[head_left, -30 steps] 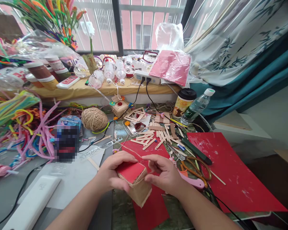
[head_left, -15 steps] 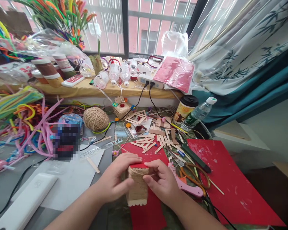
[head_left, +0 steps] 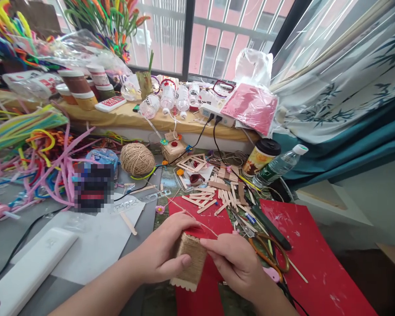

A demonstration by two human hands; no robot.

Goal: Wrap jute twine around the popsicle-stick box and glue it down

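Between my hands is a small box wrapped in twine (head_left: 195, 254), with a scalloped edge of craft sticks at its bottom and a red top. My left hand (head_left: 164, 252) is closed around the box from the left, thumb on its front face. My right hand (head_left: 238, 261) is at the box's upper right corner, fingers bent, closed on a strand of twine (head_left: 208, 228). That strand runs across the red top, back toward the ball of twine (head_left: 137, 159). The fingertips of my right hand are partly hidden.
Red sheets (head_left: 311, 250) lie under the box and at the right. Loose craft sticks (head_left: 200, 199), scissors (head_left: 266, 254) and a pink-handled tool (head_left: 272, 274) are close by. A cup (head_left: 261, 158) and a water bottle (head_left: 279, 166) stand behind. A white device (head_left: 33, 272) lies left.
The box has tilted and turned slightly. My right hand has moved right and forward, drawing the twine strand over the top. The camera view has shifted a little.
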